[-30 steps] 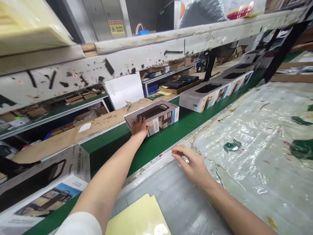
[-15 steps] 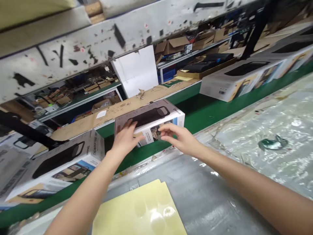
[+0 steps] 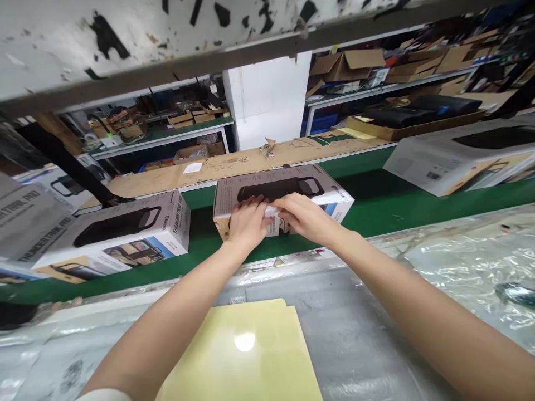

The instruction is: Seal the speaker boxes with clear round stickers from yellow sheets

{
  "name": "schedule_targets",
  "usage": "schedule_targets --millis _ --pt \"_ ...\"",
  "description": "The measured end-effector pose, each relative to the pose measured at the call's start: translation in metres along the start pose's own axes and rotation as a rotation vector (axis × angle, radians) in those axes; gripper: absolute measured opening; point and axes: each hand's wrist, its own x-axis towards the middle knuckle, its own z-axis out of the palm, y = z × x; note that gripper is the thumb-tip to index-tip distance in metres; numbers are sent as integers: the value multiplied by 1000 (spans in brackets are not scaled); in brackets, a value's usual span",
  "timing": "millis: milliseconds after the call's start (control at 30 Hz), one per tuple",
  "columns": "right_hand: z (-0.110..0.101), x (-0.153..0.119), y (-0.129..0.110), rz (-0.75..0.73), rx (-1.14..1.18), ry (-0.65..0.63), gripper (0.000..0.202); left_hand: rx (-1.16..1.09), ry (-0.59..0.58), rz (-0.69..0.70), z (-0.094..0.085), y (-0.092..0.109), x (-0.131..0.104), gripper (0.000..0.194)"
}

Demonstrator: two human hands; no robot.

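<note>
A white printed box (image 3: 330,192) with a dark speaker picture lies on the green conveyor belt (image 3: 371,217). My left hand (image 3: 248,221) rests on its near top edge, fingers spread over the top and thumb on the front side. Beside it, my right hand (image 3: 304,218) touches the same edge with fingers bent together; whatever lies under its fingertips is too small to make out. Both hands nearly meet at the middle of the box. Below, a stack of yellow sticker sheets (image 3: 251,351) lies on the plastic-covered table (image 3: 351,328).
More printed boxes stand on the belt at left (image 3: 173,223) and at right (image 3: 418,161). A cardboard-covered ledge (image 3: 234,162) runs behind the belt. A stained white shelf beam (image 3: 137,50) crosses overhead. A dark green object (image 3: 516,294) lies on the plastic at right.
My right hand has moved in beside my left hand at the box edge, and my left hand has shifted toward the box's middle. The view has turned and levelled.
</note>
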Motion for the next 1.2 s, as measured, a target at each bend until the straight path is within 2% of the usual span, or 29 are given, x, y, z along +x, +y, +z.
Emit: schedule_targets --millis 167,267,400,467,533,600,667,733,800,833,867,933,1000,1033,1100,1200 --pt "14 -1 4 -7 -141 30 33 7 2 -6 -1 -5 -3 44" --pt "15 -9 4 91 -172 68 45 -6 -5 -5 0 -9 -5 43" --pt "12 -4 4 257 -149 24 59 -23 26 29 2 -14 -10 42" --pt "11 13 7 381 -34 -15 53 -22 36 36 2 -16 -13 44" --pt "10 35 15 551 81 -59 36 -11 25 43 0 -18 -16 49" --pt "10 53 21 700 116 -100 19 16 0 76 -1 -20 -21 53" --pt "12 57 19 759 89 -69 12 56 -33 127 -2 -21 -26 53" --pt "16 47 -2 701 47 56 7 81 -62 151 -2 -23 -31 52" --pt "20 25 -41 565 16 191 4 63 -92 144 -3 -24 -35 51" --pt "21 11 -66 476 21 202 8 39 -104 134 -5 -25 -36 51" --pt "22 -4 -92 381 62 148 9 11 -115 122 -7 -26 -36 51" --pt "27 -32 -142 138 230 -164 13 -52 -153 95 -15 -29 -35 51" --pt "34 -54 -179 -30 299 -426 18 -125 -207 66 -26 -33 -38 52" --pt "38 -62 -192 -66 309 -498 19 -166 -217 66 -32 -36 -43 54" --pt "46 -71 -204 -51 313 -530 17 -249 -184 92 -46 -40 -65 55" --pt "57 -71 -204 -12 329 -523 18 -356 -139 90 -62 -44 -128 45"
